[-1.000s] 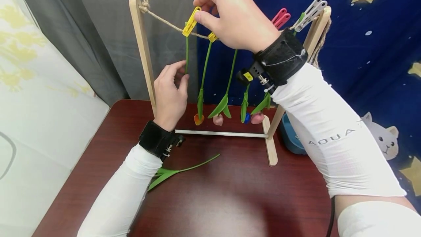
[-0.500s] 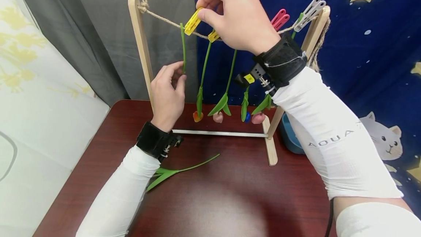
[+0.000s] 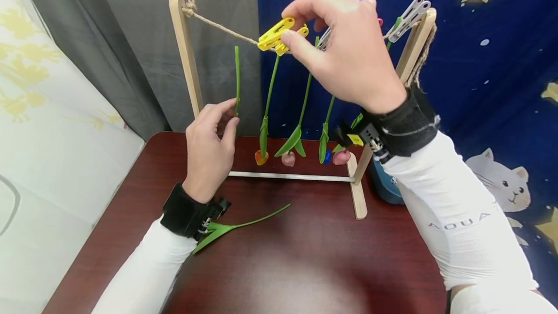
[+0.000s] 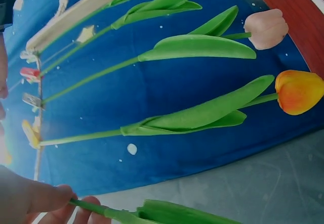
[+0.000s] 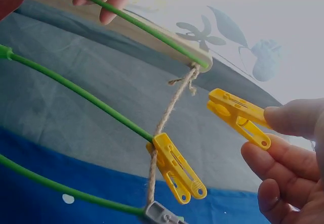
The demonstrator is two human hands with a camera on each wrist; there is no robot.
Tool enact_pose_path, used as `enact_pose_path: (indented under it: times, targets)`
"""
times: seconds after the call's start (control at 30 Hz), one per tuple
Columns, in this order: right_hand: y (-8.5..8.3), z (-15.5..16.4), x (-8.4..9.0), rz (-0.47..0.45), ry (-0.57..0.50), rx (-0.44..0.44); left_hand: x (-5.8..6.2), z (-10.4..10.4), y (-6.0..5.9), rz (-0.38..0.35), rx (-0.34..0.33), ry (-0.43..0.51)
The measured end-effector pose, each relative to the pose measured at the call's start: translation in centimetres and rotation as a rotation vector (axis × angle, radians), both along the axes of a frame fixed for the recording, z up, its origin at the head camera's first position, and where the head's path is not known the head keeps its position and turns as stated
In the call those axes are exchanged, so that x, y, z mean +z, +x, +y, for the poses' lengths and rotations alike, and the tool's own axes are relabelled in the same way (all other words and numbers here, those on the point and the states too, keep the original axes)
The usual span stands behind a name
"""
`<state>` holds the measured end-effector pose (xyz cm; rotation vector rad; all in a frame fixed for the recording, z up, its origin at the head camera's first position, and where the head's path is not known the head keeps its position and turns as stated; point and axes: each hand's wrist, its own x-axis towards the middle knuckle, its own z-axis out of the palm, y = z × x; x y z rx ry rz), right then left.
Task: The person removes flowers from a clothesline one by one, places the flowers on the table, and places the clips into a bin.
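My left hand (image 3: 230, 113) pinches a loose green stem (image 3: 237, 76) and holds it upright, just left of the hanging flowers; its fingertips (image 4: 53, 202) close on the stem (image 4: 104, 212). My right hand (image 3: 289, 25) pinches a yellow clothespin (image 3: 273, 36) clear of the twine (image 3: 222, 27), seen close up as the yellow clothespin (image 5: 238, 116) between thumb and fingers (image 5: 288, 120). A second yellow clothespin (image 5: 176, 170) stays clipped on the twine (image 5: 169, 107) with a stem. Upside-down tulips hang from the wooden rack (image 3: 186, 57): an orange one (image 3: 261, 157) and a pink one (image 3: 288, 158).
The rack stands at the back of a dark red table (image 3: 305, 256). Another green stem with leaves (image 3: 244, 224) lies on the table by my left wrist. Grey clothespins (image 3: 409, 14) sit at the rack's right post. A blue bowl (image 3: 385, 185) stands behind the right foot.
The right hand has pulled the yellow clothespin off the twine and moved right. The stem came free, and the left hand lowered it, away from the twine.
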<state>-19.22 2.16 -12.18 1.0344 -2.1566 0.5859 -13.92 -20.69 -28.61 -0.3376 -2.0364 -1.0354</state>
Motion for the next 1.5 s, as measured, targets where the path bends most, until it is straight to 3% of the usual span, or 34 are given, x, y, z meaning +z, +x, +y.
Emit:
enact_pose_path:
  times: [0.23,0.43,0.67,0.93,1.2,1.5]
  targets:
    - [2.3,3.2,-2.1,0.090,-0.062,0.067,-0.4,0.0,2.8,-0.034,-0.007,-0.168]
    - [4.6,6.2,-4.4,0.018,-0.124,-0.002,-1.1,-0.1,5.1,-0.066,-0.012,-0.285]
    - [6.0,11.0,-7.5,-0.080,-0.110,-0.123,-3.0,0.2,7.0,-0.097,-0.029,-0.409]
    - [4.5,17.3,-12.8,-0.282,-0.089,-0.369,-5.7,0.8,8.9,-0.249,-0.034,-0.581]
    - [1.8,22.6,-17.6,-0.535,-0.014,-0.521,-9.3,1.9,9.9,-0.456,-0.058,-0.727]
    - [-0.6,26.5,-22.0,-0.752,0.107,-0.644,-12.8,2.6,9.8,-0.504,-0.060,-0.808]
